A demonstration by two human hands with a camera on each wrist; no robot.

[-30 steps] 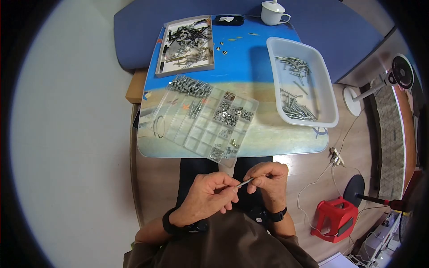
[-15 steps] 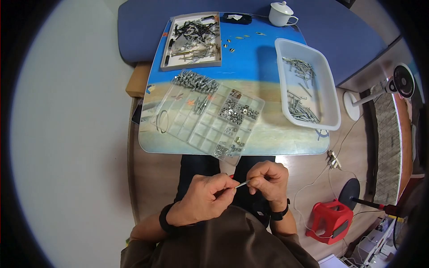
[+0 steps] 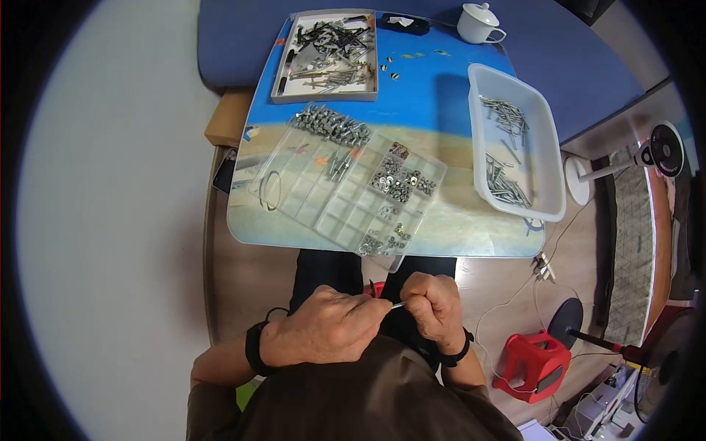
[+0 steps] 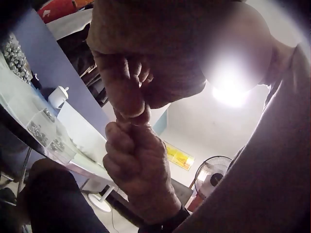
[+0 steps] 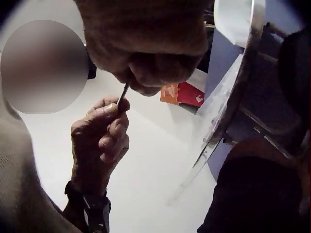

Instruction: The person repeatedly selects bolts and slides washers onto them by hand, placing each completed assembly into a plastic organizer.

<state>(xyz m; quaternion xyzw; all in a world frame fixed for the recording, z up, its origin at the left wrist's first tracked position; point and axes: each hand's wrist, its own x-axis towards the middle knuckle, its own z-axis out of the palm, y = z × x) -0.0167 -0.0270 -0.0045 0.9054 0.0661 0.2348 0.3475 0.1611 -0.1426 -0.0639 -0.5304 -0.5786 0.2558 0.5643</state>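
Low over the lap, my left hand (image 3: 331, 327) and right hand (image 3: 435, 312) meet fingertip to fingertip around a slim silver bolt (image 3: 398, 305). Thumb and index finger of the left hand pinch one end of it. The curled right fingers grip the other end and hide it. A short bare length of shank shows between the hands in the right wrist view, while the left wrist view has it covered by fingers. Beyond the hands lies a clear compartment box (image 3: 334, 208) holding nuts and washers, its corner jutting past the table edge.
Many bolts (image 3: 332, 126) are heaped at the box's far left. A white plastic bin (image 3: 557, 192) of long bolts stands at right, and a shallow tray (image 3: 323, 98) of mixed hardware at back left. A lidded cup (image 3: 476, 26) stands behind. A red stool (image 3: 533, 366) is at lower right.
Both hands have drawn closer together, and less of the bolt shows between them. The right fingers have curled and turned further over it. The head view has shifted slightly.
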